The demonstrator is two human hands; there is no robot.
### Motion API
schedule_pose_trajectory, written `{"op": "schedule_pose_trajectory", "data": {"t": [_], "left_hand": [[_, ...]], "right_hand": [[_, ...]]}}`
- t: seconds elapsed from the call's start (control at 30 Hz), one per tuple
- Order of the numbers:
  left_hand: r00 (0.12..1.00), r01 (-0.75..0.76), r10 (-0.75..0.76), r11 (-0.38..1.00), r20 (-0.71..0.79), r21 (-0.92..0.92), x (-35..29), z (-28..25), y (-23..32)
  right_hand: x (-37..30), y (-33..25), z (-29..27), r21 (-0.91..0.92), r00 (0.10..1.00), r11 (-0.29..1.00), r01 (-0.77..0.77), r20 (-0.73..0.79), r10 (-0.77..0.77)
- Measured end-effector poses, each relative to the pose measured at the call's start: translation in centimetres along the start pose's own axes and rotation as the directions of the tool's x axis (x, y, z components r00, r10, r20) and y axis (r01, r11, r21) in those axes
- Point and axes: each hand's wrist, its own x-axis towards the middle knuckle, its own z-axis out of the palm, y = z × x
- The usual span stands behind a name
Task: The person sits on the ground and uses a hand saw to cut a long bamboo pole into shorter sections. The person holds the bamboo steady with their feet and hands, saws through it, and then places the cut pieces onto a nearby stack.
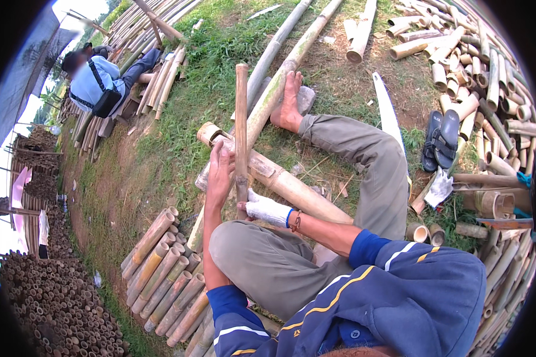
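Observation:
My right hand (269, 209), in a white knitted glove, is closed round the lower end of a narrow bamboo stick (241, 113) that stands upright in the picture. Just left of the stick, my bare left hand (219, 169) has its fingers stretched out, close to its side. Whether the palm presses on the stick I cannot tell. Behind both hands a thick bamboo pole (301, 191) slants down to the right, a notch cut near its far end. It lies across a long greenish bamboo pole (283, 80). My bare foot (289, 104) rests beside that long pole.
Cut bamboo tubes (167, 273) are stacked at lower left, with more heaped on the right (458, 65). A long pale saw-like blade (388, 110) stands beyond my knee, near black sandals (441, 140) and a white glove (439, 189). Another person (98, 83) sits at upper left.

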Motion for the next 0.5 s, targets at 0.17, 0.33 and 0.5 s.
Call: {"op": "schedule_pose_trajectory", "data": {"t": [0.17,0.33,0.5], "left_hand": [[0.989,0.102,-0.068,0.956,-0.131,0.277,-4.3,-2.3,-3.4],[0.979,-0.041,0.154,0.793,-0.135,0.607,-8.2,-2.5,-6.2],[0.938,-0.136,0.314,0.726,-0.149,0.674,-7.5,-3.6,-6.7]], "right_hand": [[6.2,-4.6,-13.3,0.236,0.962,0.949,0.207,-0.224,-0.154],[12.8,-10.9,-18.7,0.442,0.925,0.872,0.212,-0.379,-0.033],[15.4,-11.7,-18.9,0.47,0.905,0.866,0.173,-0.423,0.048]]}}
